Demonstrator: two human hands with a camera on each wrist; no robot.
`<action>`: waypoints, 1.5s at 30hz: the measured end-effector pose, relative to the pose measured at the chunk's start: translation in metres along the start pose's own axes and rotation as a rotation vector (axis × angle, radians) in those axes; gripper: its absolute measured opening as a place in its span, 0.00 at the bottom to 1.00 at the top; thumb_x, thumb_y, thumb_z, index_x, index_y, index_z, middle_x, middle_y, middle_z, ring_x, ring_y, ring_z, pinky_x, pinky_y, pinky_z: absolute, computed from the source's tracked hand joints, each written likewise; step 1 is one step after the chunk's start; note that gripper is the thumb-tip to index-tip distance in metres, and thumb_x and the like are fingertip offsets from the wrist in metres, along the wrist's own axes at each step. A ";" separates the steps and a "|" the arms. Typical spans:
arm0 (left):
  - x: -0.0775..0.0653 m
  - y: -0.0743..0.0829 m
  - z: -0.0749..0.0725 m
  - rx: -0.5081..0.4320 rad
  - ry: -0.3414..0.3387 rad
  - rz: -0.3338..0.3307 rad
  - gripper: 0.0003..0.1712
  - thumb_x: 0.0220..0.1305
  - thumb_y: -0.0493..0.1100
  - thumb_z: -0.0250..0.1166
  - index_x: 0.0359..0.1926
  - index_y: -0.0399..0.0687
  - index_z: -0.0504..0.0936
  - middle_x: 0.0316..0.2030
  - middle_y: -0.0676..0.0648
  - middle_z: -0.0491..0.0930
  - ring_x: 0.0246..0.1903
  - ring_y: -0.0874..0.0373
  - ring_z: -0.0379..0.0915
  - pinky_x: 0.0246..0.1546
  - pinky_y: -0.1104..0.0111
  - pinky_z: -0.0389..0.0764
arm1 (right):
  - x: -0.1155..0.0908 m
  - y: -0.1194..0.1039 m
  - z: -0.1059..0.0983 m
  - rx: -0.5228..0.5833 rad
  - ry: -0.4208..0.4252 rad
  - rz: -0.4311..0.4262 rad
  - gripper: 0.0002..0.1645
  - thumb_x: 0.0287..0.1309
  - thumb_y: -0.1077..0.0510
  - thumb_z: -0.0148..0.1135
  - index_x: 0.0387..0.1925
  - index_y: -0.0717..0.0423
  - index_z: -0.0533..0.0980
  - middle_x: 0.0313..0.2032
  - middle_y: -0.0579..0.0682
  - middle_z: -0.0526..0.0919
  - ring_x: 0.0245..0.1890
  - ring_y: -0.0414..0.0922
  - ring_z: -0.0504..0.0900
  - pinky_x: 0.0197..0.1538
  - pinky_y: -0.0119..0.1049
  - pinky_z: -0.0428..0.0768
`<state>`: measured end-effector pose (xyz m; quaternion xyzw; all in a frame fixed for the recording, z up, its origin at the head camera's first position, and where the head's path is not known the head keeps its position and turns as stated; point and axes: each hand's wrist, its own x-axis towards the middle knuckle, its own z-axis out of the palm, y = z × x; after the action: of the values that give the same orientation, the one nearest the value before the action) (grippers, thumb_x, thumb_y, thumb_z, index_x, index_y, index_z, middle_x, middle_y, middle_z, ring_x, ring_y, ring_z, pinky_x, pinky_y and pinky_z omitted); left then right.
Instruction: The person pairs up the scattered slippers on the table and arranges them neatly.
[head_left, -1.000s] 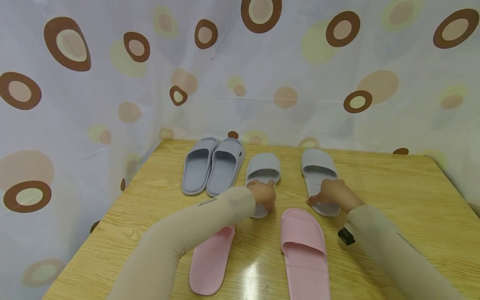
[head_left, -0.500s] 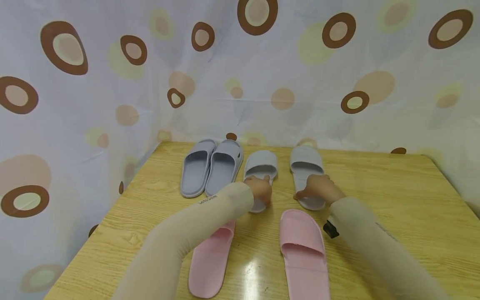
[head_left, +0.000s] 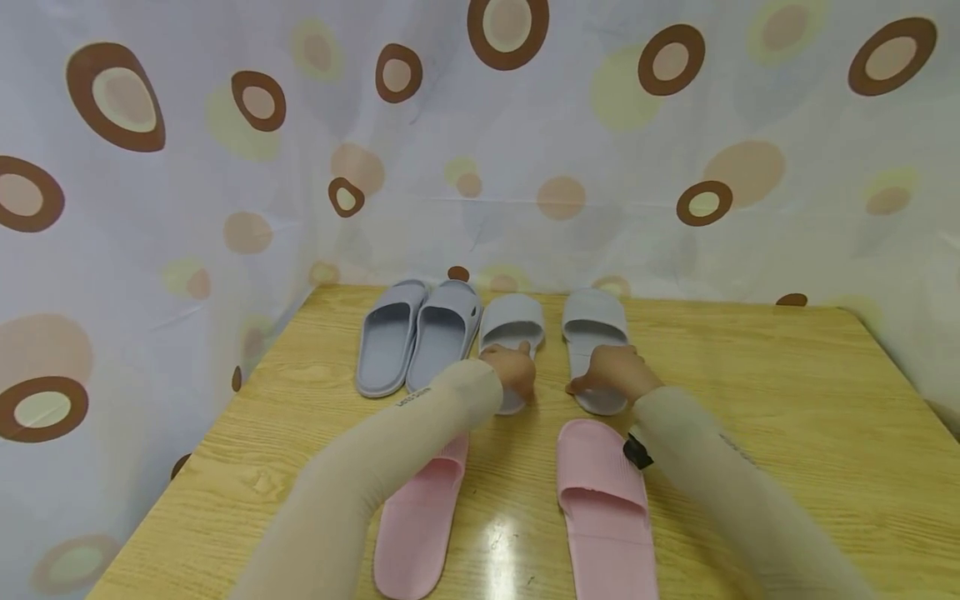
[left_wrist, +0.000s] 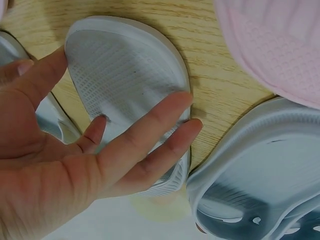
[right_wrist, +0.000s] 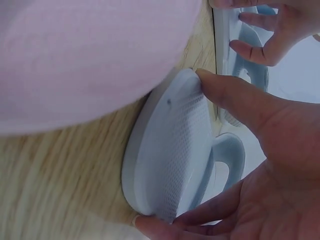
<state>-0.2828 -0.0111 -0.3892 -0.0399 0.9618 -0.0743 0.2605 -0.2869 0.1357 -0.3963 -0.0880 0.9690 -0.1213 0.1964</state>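
Two hands, the left hand (head_left: 514,372) and the right hand (head_left: 613,372), each hold a slipper toward its heel, near the middle of the head view. The left grip is spread wide across the left pale slipper (head_left: 513,312), the thumb at one edge and two fingertips at the other. The right grip spans the heel of the right pale slipper (head_left: 595,309), thumb and fingers pressed to opposite sides. Both hands reach with palms down and knuckles up. The left sleeve (head_left: 390,450) rises from the bottom, bends, and slants up to the right; the right sleeve (head_left: 720,475) slants in from the lower right, a black device (head_left: 637,452) under its cuff. The two pale slippers stand side by side with a gap between, toes toward the top of the frame. Just left of them is a blue-grey pair (head_left: 386,350). Lower down lie a left pink slipper (head_left: 414,529), partly under the left sleeve, and a right pink slipper (head_left: 606,533). All sit on a wood-grained bench (head_left: 765,400), before a spotted curtain (head_left: 423,237).
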 end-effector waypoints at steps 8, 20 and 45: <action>0.012 -0.002 0.003 0.011 0.043 -0.006 0.56 0.59 0.62 0.65 0.77 0.58 0.41 0.68 0.31 0.55 0.67 0.41 0.53 0.64 0.53 0.61 | 0.004 -0.011 0.000 -0.008 -0.028 0.019 0.39 0.51 0.38 0.68 0.43 0.74 0.78 0.49 0.71 0.77 0.53 0.66 0.71 0.55 0.59 0.71; 0.005 -0.004 -0.004 0.035 0.052 -0.005 0.53 0.61 0.63 0.63 0.76 0.58 0.41 0.68 0.34 0.58 0.67 0.42 0.55 0.62 0.55 0.64 | 0.014 -0.019 -0.001 -0.107 -0.059 -0.054 0.37 0.53 0.37 0.66 0.40 0.71 0.80 0.41 0.60 0.83 0.46 0.56 0.77 0.59 0.56 0.67; 0.018 -0.007 -0.005 -0.004 0.034 -0.007 0.54 0.61 0.63 0.61 0.77 0.62 0.38 0.68 0.32 0.56 0.65 0.41 0.57 0.61 0.52 0.65 | 0.018 -0.030 -0.005 -0.077 -0.093 -0.021 0.39 0.54 0.36 0.64 0.45 0.71 0.78 0.44 0.59 0.81 0.42 0.49 0.76 0.53 0.47 0.74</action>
<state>-0.3011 -0.0193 -0.3927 -0.0427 0.9660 -0.0741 0.2439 -0.3019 0.1041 -0.3906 -0.1111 0.9618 -0.0817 0.2365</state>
